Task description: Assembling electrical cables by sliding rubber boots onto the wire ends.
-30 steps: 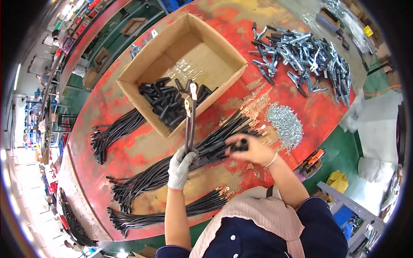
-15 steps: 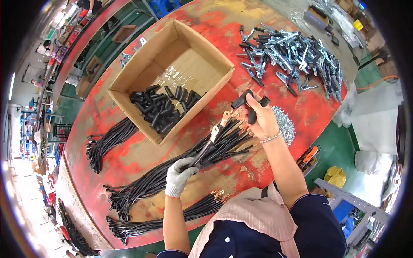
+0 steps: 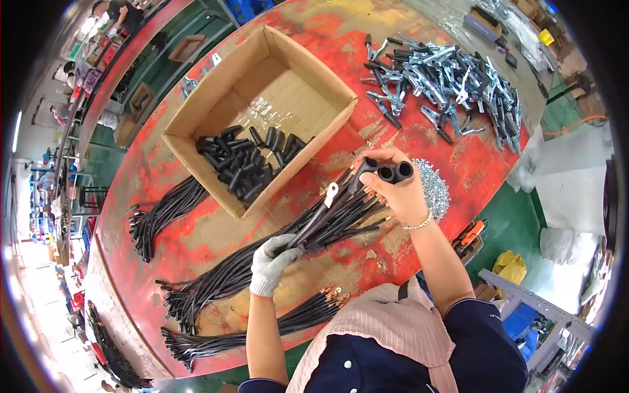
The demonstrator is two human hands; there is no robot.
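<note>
My gloved left hand (image 3: 270,260) is fisted round a cable (image 3: 313,223) angled up over the table (image 3: 164,170). My bare right hand (image 3: 400,190), raised, clutches black sleeves (image 3: 388,171) near its lug (image 3: 331,192).

A thin black cable (image 3: 313,221) is slanting up from the gloved left hand (image 3: 270,262) toward the bare right hand (image 3: 400,190); its free end is carrying a pale metal ring lug (image 3: 331,193), sticking up just left of the right hand; the cable is hanging just above the long bundle of black cables (image 3: 262,262) lying across the red worktop (image 3: 164,170); the right hand is gripping a few short black rubber sleeves (image 3: 388,171), their open round ends showing side by side at the fingertips.
</note>
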